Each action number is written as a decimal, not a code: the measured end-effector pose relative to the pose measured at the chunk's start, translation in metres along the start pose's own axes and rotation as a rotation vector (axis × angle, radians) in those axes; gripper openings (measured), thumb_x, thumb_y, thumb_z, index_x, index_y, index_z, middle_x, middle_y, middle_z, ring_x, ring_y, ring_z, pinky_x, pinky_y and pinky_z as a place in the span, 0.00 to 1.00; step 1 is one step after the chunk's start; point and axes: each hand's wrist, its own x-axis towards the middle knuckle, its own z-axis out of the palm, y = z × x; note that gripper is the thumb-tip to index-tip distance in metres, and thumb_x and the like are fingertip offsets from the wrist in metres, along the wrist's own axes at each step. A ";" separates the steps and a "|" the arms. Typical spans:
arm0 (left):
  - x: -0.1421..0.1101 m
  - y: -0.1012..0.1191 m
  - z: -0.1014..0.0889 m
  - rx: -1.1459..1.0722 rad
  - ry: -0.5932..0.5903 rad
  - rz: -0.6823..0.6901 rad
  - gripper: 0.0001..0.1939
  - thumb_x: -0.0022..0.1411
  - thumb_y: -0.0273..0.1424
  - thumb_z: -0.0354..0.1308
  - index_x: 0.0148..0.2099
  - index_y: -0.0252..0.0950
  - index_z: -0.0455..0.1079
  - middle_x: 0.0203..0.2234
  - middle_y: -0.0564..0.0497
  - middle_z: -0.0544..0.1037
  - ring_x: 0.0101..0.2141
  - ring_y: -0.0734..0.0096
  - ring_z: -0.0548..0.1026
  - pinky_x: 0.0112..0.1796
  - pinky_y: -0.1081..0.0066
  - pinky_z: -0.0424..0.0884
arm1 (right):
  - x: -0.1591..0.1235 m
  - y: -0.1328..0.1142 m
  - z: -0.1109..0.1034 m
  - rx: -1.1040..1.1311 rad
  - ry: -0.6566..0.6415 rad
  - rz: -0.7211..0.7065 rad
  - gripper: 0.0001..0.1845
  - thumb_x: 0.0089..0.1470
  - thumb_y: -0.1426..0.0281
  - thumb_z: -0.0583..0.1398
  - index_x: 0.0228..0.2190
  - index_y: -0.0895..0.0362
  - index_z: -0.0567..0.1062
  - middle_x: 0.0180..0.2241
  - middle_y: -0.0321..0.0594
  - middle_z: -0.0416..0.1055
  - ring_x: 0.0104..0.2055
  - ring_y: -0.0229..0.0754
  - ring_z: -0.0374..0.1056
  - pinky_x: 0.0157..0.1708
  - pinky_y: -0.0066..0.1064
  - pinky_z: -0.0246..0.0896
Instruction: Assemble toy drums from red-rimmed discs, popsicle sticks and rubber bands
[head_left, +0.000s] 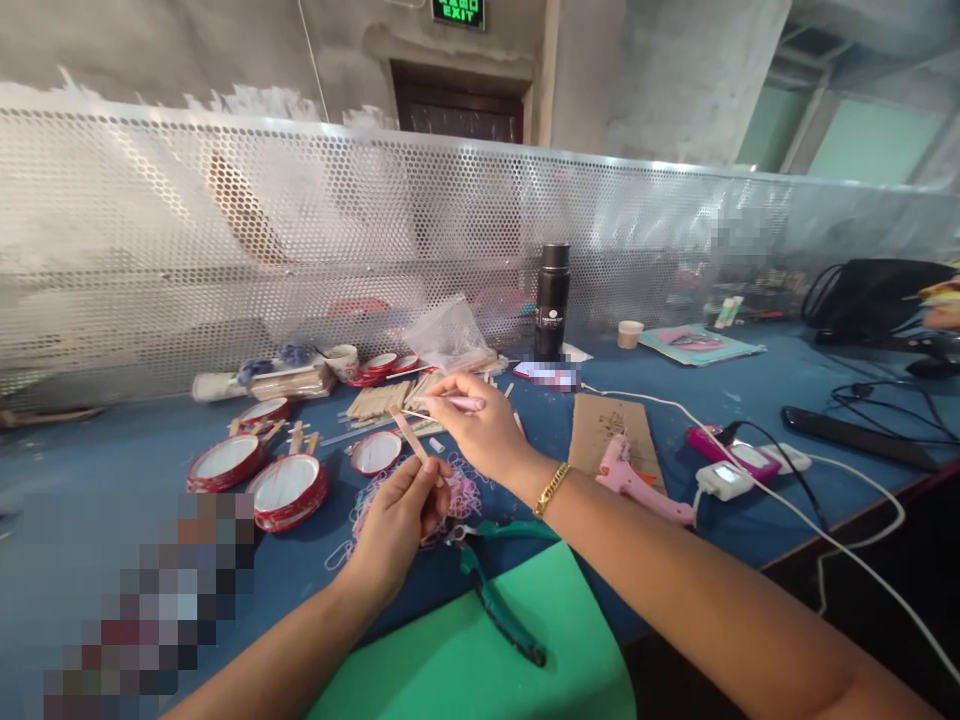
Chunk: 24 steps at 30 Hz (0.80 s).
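My left hand (401, 515) pinches a flat wooden craft stick (409, 438), which points up and away from me. My right hand (484, 430) is closed around a slim pink pen (466, 403), its thin front end close to the stick's upper tip. A small pale cap (436, 444) lies just beyond the left hand. Around and under that hand spreads a pile of pink and purple paper clips (465, 490). Pliers with teal handles (487, 590) lie just in front of my hands, partly over a green sheet (495, 650).
Red-rimmed round drums (289, 490) stand on the blue table at left. Craft sticks (379, 400) are heaped behind my hands. A black bottle (552, 300) stands farther back. At right are a pink glue gun (637, 485) on cardboard (592, 425), chargers (727, 480) and a trailing white cable (840, 555).
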 end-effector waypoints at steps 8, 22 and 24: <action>0.000 0.001 -0.001 0.009 0.009 0.023 0.26 0.57 0.56 0.64 0.35 0.37 0.71 0.17 0.58 0.70 0.17 0.78 0.60 0.20 0.76 0.53 | 0.008 0.003 -0.004 0.183 0.037 0.030 0.09 0.55 0.65 0.63 0.26 0.52 0.72 0.22 0.29 0.69 0.26 0.37 0.67 0.30 0.29 0.63; -0.004 0.003 0.004 0.033 -0.012 -0.021 0.24 0.57 0.54 0.65 0.33 0.38 0.69 0.16 0.57 0.70 0.15 0.79 0.59 0.19 0.76 0.52 | -0.021 0.007 -0.008 0.033 -0.023 0.005 0.14 0.56 0.68 0.59 0.21 0.52 0.64 0.20 0.30 0.64 0.25 0.37 0.61 0.29 0.31 0.57; -0.004 0.002 0.004 0.032 -0.016 -0.014 0.24 0.58 0.54 0.65 0.33 0.38 0.69 0.16 0.57 0.70 0.15 0.79 0.59 0.19 0.76 0.52 | -0.022 0.007 -0.007 0.033 -0.008 0.009 0.14 0.56 0.69 0.59 0.21 0.52 0.63 0.20 0.29 0.64 0.25 0.37 0.62 0.29 0.31 0.58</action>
